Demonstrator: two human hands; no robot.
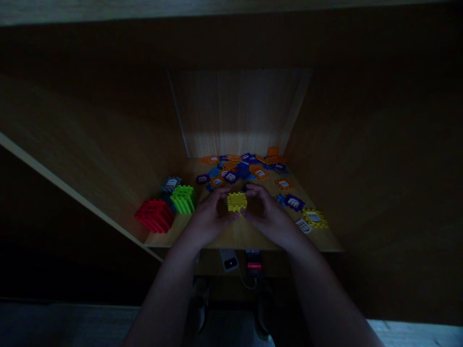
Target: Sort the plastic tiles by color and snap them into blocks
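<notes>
Between my two hands is a yellow stack of notched plastic building tiles [237,202], held just above the front of the wooden shelf. My left hand [209,214] grips its left side with thumb and fingers. From the right, my right hand [268,212] closes on the same stack. To the left stand a green tile stack [183,199] and a red tile stack [155,215]. Right of my right hand lie a yellow tile with a white window [314,218], a loose white window piece [304,225] and a purple window tile [294,202].
Orange, blue and purple tiles [238,168] are scattered toward the back panel [237,113]. Grey-blue tiles [171,183] sit behind the red stack. Wooden side walls enclose the shelf. Below its front edge are a phone [253,262] and a cabled grey device [229,260].
</notes>
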